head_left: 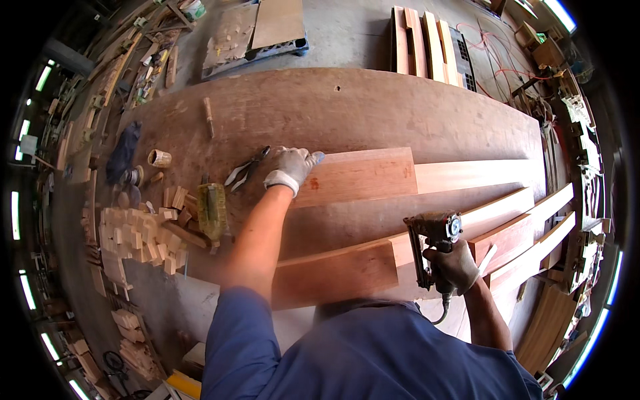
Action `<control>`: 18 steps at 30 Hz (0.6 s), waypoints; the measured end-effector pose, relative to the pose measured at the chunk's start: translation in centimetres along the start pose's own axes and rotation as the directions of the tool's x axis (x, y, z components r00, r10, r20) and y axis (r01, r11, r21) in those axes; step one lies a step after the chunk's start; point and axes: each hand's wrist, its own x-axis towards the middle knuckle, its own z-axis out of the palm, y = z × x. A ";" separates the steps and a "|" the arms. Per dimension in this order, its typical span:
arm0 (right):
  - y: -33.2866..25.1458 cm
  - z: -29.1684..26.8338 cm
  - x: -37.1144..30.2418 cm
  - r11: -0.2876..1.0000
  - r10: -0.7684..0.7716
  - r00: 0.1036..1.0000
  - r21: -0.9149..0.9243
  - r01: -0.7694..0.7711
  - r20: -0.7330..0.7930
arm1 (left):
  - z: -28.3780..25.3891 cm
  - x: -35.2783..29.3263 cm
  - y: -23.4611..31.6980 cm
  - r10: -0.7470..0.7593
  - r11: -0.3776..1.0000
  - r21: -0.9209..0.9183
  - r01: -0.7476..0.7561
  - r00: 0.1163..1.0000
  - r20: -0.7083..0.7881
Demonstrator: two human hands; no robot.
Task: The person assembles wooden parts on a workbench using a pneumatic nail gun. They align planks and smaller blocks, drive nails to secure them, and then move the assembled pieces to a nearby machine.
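Observation:
My left hand [291, 167], in a pale work glove, is at the far left corner of a reddish wooden board [363, 177]. Its fingers are curled at the board's edge, with the tips partly hidden. Pliers with light handles [245, 168] lie just left of that hand. In my right hand [457, 265], also gloved, is a nail gun [437, 230] with a hose running down from its grip. The gun is above a second long board [340, 267], near the joint where its reddish part meets a paler length.
The large brown worktable [267, 100] holds a chisel-like tool [209, 117], a small round container [159, 158], a yellowish clear bottle [212, 210] and piled wood blocks [137, 233]. More boards [530, 247] lie right. Beyond the table are stacked planks [423, 43] and a blue pallet [277, 50].

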 end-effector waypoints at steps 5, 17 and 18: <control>-2.6 -0.8 0.9 0.999 -0.049 0.997 0.022 0.048 0.061 | 2.0 -1.6 -1.2 -0.055 0.985 -0.170 0.025 0.984 -0.169; -11.4 6.9 5.1 0.835 -0.338 0.908 0.524 0.169 0.247 | 8.2 -29.0 -1.0 -0.415 0.716 -0.679 0.165 0.882 -0.224; -13.0 8.6 4.8 0.807 -0.383 0.887 0.561 0.184 0.258 | 6.9 -30.4 -0.2 -0.401 0.714 -0.694 0.092 0.866 -0.298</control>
